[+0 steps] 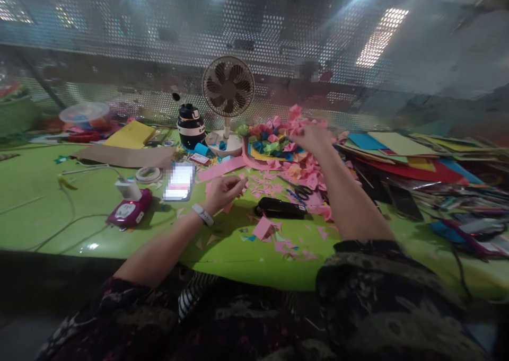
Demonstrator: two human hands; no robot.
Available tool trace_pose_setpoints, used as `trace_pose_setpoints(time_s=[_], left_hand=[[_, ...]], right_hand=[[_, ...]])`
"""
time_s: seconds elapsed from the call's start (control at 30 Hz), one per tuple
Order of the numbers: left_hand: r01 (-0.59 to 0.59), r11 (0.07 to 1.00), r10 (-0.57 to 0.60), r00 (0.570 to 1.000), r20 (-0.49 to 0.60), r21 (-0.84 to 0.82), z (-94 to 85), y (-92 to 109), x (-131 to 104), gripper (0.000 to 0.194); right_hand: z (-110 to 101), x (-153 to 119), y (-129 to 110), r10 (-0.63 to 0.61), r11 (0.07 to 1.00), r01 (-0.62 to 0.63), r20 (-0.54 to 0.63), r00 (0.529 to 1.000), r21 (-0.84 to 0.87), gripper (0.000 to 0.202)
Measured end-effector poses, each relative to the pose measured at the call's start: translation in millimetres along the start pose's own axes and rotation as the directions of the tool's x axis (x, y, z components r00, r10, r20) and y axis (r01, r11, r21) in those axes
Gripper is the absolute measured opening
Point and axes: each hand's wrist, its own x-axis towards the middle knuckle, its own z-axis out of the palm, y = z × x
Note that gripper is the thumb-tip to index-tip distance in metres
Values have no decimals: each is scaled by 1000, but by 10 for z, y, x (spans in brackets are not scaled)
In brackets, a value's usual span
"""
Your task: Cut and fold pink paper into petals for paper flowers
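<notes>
My left hand point(225, 192), with a white band at the wrist, hovers over the green table among pink paper scraps point(262, 183). Its fingers are pressed together; whatever may be between them is too small to make out. My right hand point(313, 137) reaches over the heap of folded paper flowers point(306, 173), fingers bent and closed, what they hold being unclear. One pink paper flower point(295, 112) shows just above its fingertips. A pink tray point(254, 164) with flowers in several colours lies to its left. Between my arms are a black stapler point(280, 208) and scissors point(301, 190).
A fan point(228, 88) and a black jug point(191, 126) stand at the back. A lit phone point(180, 182) and a purple power strip point(130, 208) with cables lie left. Coloured paper sheets point(397, 143) and a dark phone point(403, 201) lie right. A perforated sheet point(274, 37) rises behind.
</notes>
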Motion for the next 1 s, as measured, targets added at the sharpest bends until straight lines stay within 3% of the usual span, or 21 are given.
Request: trace_pose_setpoints(time_s=[0.07,0.1,0.17,0.27,0.37,0.43,0.63,0.83,1.0], left_hand=[[-67,995,65,997,31,69,-1,56,-22,53],[-126,987,117,988,102,98,11,98,-43,56],[-272,957,235,928,291,96,59,196,-98,55],[-453,888,369,802,469,76,152,305,-172,49],[-497,864,401,779,483,85,203,300,-198,49],[-502,860,405,782,474,94,206,258,-188,49],[-551,814,413,774,480,186,195,193,-153,51],[-579,782,414,759,502,230,223,179,-168,51],[-607,760,438,743,507,233,236,176,-175,49]], right_hand=[[94,-64,-118,142,990,-139,157,977,-25,34],[139,-137,-231,131,990,-138,249,960,11,30],[220,-298,-505,-6,985,-61,383,924,163,29],[334,-436,-894,-162,956,1,523,837,295,25],[472,-411,-1162,-226,951,30,627,746,307,22],[587,-358,-1278,-226,960,50,659,718,275,29],[901,-267,-1403,-182,982,84,710,680,171,57],[906,-261,-1412,-172,977,29,697,696,212,52],[858,-251,-1393,-197,976,77,689,698,202,43]])
